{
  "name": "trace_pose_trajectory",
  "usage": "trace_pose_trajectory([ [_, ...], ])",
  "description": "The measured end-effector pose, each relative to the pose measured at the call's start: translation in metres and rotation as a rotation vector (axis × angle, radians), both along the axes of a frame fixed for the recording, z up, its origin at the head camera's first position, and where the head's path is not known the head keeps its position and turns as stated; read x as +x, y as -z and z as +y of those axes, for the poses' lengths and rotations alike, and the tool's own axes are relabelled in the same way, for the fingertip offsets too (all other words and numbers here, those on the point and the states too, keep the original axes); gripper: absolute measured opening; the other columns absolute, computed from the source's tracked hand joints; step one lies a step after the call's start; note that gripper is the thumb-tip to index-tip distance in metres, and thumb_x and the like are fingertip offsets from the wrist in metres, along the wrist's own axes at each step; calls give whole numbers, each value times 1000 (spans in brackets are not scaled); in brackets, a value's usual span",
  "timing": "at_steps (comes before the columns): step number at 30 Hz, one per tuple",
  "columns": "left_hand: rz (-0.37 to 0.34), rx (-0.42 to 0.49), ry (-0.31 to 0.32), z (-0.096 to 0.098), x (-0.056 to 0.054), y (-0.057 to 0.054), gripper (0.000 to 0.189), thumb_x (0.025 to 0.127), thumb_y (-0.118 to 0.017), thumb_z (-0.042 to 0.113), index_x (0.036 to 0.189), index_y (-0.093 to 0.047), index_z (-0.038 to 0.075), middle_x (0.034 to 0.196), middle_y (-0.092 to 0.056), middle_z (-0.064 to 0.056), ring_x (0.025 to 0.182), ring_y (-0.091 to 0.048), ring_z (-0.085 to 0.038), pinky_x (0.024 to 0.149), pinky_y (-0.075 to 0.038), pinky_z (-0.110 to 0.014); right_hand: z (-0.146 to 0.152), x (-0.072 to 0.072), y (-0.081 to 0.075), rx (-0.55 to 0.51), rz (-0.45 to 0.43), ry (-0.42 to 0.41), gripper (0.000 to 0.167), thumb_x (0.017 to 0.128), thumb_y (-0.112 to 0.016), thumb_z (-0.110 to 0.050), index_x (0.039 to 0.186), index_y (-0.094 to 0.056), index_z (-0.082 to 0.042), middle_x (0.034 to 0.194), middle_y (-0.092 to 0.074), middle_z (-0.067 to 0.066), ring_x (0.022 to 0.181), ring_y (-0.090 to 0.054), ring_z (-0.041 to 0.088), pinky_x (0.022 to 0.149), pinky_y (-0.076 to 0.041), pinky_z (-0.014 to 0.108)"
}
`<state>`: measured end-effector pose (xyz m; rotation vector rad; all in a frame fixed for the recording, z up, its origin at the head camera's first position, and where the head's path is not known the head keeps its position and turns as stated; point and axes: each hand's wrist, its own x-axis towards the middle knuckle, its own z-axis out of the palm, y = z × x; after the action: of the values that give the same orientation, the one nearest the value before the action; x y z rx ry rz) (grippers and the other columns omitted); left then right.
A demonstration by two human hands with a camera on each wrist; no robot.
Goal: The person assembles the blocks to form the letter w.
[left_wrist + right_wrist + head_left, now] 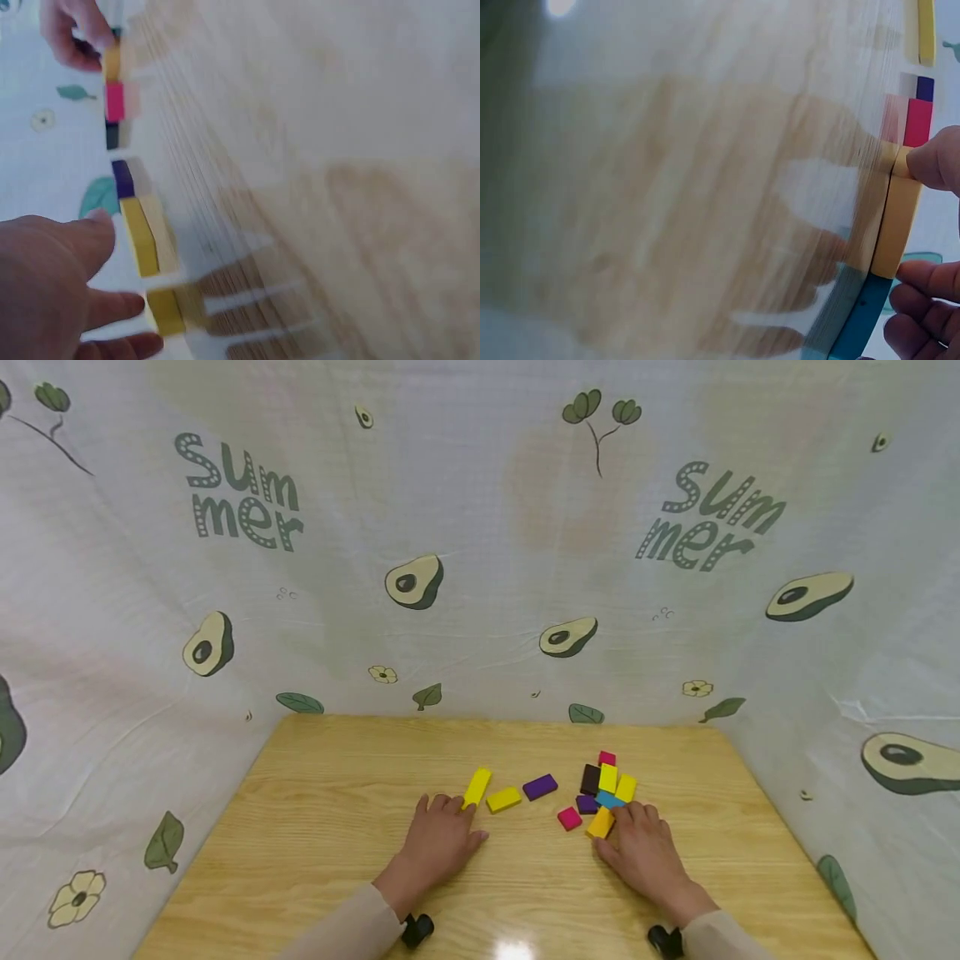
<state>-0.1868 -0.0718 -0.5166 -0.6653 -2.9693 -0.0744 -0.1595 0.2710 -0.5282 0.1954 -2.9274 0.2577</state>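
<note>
Fairly straight fingers of my left hand (438,835) reach the near end of a bright yellow block (477,787) in the head view. The thumb stays apart from it, as the left wrist view shows. A second yellow block (503,800) and a purple block (540,787) lie just to the right. My right hand (643,847) pinches an orange-yellow block (898,225) lengthwise, thumb on one end and index finger on the other. Against its far end sits a blue block (861,319). A pink block (569,818) lies left of the right thumb.
Behind the blue block, a cluster holds a dark brown block (591,779), two yellow blocks (608,778), a small purple block (587,804) and a pink block (607,758). Cloth with avocado prints (480,510) hangs around the back and sides of the wooden table (337,777).
</note>
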Motion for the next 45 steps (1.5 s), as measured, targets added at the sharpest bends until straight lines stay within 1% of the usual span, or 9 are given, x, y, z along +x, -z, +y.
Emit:
trace_pose_trajectory([
  [2, 43, 15, 27, -2, -1, -2, 45, 103, -63, 51, 128, -76, 17, 125, -74, -4, 118, -65, -28, 105, -52, -54, 0, -1, 0, 2, 5, -4, 58, 90, -79, -39, 124, -67, 7, 118, -62, 23, 107, -52, 40, 88, -49, 58],
  [5, 32, 60, 37, -6, -14, -5, 46, 100, -69, 49, 132, -75, 16, 125, -73, -3, 116, -63, -26, 101, -54, -49, 1, -3, 0, 7, 19, -13, 58, 89, -80, -40, 122, -67, 6, 116, -62, 22, 105, -52, 39, 86, -48, 56],
  [11, -130, 75, 89, -17, -53, -7, 91, 88, -76, 66, 160, -48, 16, 142, -58, -8, 130, -48, -31, 113, -42, -53, 1, -5, 3, 2, 10, -6, 60, 85, -82, -43, 120, -67, 4, 113, -62, 20, 101, -52, 37, 85, -47, 55],
  [14, -180, 45, 121, -22, -65, -2, 107, 82, -75, 75, 164, -41, 15, 143, -55, -10, 129, -46, -33, 113, -38, -55, -1, -5, 5, 1, -11, -1, 62, 85, -81, -45, 119, -67, 5, 110, -61, 19, 100, -52, 37, 85, -47, 56],
  [17, -198, 11, 129, -25, -71, 2, 112, 79, -73, 81, 164, -41, 17, 138, -55, -10, 123, -46, -31, 110, -38, -55, -2, -4, 6, 5, -24, -1, 62, 85, -80, -45, 119, -67, 5, 109, -61, 19, 100, -52, 37, 85, -47, 56],
  [27, -261, -3, 125, -29, -72, 1, 99, 79, -77, 76, 157, -51, 22, 131, -55, -6, 113, -43, -26, 102, -37, -49, 0, -3, 6, 21, -38, -3, 63, 87, -79, -47, 122, -67, 5, 115, -62, 21, 104, -53, 39, 86, -47, 58],
  [33, -187, 5, 122, -28, -70, 5, 98, 78, -77, 76, 150, -54, 14, 138, -54, -10, 122, -45, -31, 109, -38, -54, 0, -6, 6, -1, -34, -13, 61, 88, -78, -45, 121, -67, 5, 115, -61, 21, 104, -53, 39, 87, -47, 59],
  [39, -102, 55, 108, -29, -63, 6, 96, 78, -78, 73, 144, -54, 8, 134, -53, -12, 122, -45, -33, 111, -37, -56, 3, -6, 4, -7, -34, -7, 61, 87, -79, -45, 119, -66, 4, 111, -61, 20, 101, -51, 39, 86, -46, 58],
  [45, -76, 103, 40, -40, -51, 5, 98, 77, -76, 76, 143, -54, 7, 135, -53, -13, 125, -45, -35, 110, -36, -56, 6, -7, 3, -14, -26, -21, 60, 85, -79, -46, 117, -65, 3, 106, -60, 17, 98, -50, 36, 83, -44, 55],
])
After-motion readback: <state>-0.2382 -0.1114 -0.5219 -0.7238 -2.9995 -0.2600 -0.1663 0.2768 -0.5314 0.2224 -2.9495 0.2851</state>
